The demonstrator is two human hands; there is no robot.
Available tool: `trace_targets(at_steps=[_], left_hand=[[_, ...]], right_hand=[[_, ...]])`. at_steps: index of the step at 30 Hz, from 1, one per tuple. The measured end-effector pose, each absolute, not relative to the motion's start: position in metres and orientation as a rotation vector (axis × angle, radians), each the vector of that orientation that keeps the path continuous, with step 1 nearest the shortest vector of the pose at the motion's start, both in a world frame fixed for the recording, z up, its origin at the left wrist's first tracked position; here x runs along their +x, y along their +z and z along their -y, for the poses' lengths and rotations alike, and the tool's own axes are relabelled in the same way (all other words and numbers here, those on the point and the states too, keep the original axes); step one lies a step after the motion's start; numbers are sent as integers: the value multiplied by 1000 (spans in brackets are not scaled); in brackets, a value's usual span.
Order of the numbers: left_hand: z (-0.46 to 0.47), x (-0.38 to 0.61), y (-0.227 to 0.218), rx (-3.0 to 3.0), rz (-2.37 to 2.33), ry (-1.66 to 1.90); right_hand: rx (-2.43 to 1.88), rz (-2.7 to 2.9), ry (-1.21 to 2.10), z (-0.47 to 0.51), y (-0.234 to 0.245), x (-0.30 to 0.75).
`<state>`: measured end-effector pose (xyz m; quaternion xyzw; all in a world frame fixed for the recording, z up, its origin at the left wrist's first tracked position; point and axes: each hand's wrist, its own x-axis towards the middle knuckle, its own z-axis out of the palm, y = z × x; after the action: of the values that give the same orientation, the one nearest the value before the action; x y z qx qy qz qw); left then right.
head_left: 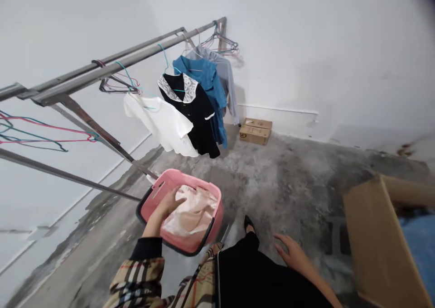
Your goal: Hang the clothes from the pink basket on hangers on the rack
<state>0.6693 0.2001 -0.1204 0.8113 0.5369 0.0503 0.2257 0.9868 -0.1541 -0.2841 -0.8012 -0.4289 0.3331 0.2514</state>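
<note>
While the left hand [171,204] is down inside the pink basket [190,178], against the pale cloth [195,206] bunched there, the right hand [288,249] is out to the side above the floor, fingers loosely spread and grip empty. Whether the left grip has closed on the fabric I cannot tell — the fingertips are partly lost against the folds.

Handling this well probably means finding a collar or shoulder edge first, then lifting gently rather than tugging, since the cloth looks thin and light. The right hand would be better brought over to the rim, to steady the basket or take the other edge. The black handle [181,252] lies low along the near rim and could snag a trailing hem.

The concrete floor [282,185] is stained and uneven in tone, so nothing should drag on it; what bears the basket is hidden. Beyond it, a metal rack [102,72] carries a white top [163,122] and other clothes. Plain white walls [306,36] close the room — a cardboard box [256,131] sits near one.
</note>
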Motion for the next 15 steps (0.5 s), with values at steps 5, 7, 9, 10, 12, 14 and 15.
trace_targets(at_steps=[5,7,9,10,12,14,15], left_hand=[[-299,723,-89,2118,-1414,821],[-337,748,-64,2103,-1387,1043],[-372,770,-37,2063,-1407,1211],[-387,780,-24,2053,-1429,1283],[-416,797,-2,2048,-1469,1412],[-439,809,13,2059,-1495,1487],[-449,813,17,2063,-1509,1497]], right_hand=[[-2159,1326,911,79,-272,1053],[-2156,1366,896,49,-261,1076],[-2149,1399,877,21,-249,1096],[-2141,1416,870,10,-244,1103],[-2113,1446,874,-11,-239,1115],[-2079,1482,920,-27,-241,1123],[-2062,1505,958,-35,-244,1126]])
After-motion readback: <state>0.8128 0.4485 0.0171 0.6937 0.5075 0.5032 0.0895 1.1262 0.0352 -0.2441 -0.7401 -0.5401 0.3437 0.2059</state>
